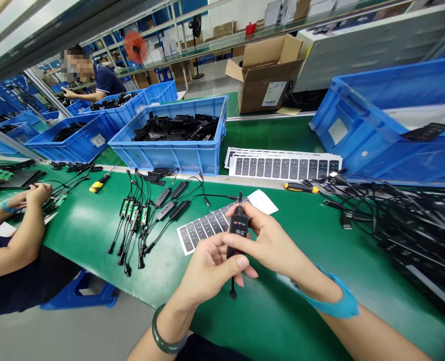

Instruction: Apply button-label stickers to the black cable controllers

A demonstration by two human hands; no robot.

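Between both hands, upright over the table's near edge, is a small black inline cable controller (239, 228) with coloured marks on its face. My left hand (210, 265) grips its lower end, thumb across the front. My right hand (265, 238) pinches its side, with fingers around the back. A short cable with a round plug (233, 292) hangs below it. Behind the hands lies a sheet of dark label stickers (199, 230), partly covered by them. To the left are several controllers with cables (165, 210) and bare green circuit boards with cables (134, 213).
A blue bin (165, 153) of black parts stands behind. More sticker sheets (286, 165) lie near another blue bin (368, 135). A screwdriver (301, 187) and a heap of black cables (406, 240) are on the right. At left sits a co-worker (15, 240); a yellow-handled tool (99, 183) lies nearby.
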